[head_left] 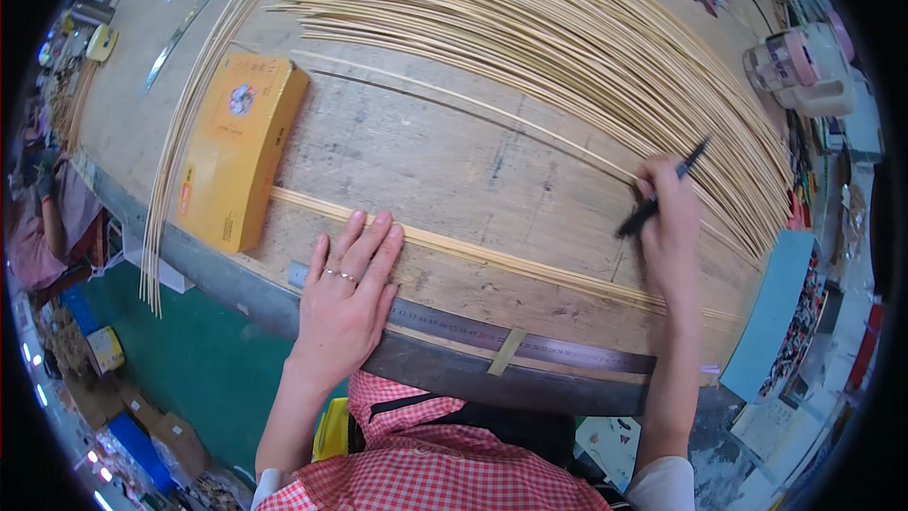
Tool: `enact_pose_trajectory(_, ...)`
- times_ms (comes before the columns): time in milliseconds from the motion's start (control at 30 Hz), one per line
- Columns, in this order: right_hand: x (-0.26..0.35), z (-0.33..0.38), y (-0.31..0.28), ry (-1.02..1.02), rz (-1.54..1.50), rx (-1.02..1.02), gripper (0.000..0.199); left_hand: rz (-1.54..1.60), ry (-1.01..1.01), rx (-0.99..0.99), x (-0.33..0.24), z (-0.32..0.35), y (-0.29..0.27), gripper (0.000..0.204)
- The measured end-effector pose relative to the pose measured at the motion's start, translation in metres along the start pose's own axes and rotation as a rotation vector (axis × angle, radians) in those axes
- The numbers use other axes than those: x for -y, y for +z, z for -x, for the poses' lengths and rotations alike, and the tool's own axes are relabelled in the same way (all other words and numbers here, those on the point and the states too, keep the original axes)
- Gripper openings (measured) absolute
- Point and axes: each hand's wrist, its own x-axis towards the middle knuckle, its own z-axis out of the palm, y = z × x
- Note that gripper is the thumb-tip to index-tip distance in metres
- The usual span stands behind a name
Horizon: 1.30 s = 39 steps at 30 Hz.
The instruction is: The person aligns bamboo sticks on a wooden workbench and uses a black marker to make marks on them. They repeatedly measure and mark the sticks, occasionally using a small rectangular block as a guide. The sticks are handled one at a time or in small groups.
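My left hand lies with its fingers stretched out, palm down, on a thin row of pale sticks along the near side of the wooden table. A black pen is held in my right hand, whose fingers are closed. At those fingertips runs a single thin stick; whether they pinch it or only touch it I cannot tell. The near row's left ends meet a yellow box. A metal ruler, held down by a strip of tape, lies along the front edge.
A large spread of sticks covers the far side. More long sticks pass left of the box and overhang the edge. A blue-grey box stands at the right end, a plastic jug beyond it. A metal blade-like strip lies far left.
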Motion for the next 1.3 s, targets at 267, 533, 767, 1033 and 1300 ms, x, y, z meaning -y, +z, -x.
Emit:
enact_pose_trajectory(267,0.012,0.048,-0.02,0.003,-0.065,0.127,0.01,-0.04,0.039,-0.043,0.005,0.001,0.001,0.061)
enact_pose_trajectory(533,0.021,0.067,-0.019,-0.066,-0.023,0.198,0.025,-0.044,0.046,-0.067,0.004,0.001,0.003,0.061)
enact_pose_trajectory(767,0.033,0.073,-0.022,-0.026,0.009,0.298,0.035,-0.029,0.048,-0.034,0.004,0.0,0.003,0.066)
enact_pose_trajectory(1033,0.064,0.095,0.01,-0.221,0.057,0.35,0.045,-0.015,0.041,-0.025,0.005,0.002,0.002,0.068)
enact_pose_trajectory(1300,0.075,0.111,0.023,-0.214,0.042,0.483,0.066,0.026,0.046,0.02,0.008,0.001,-0.003,0.074)
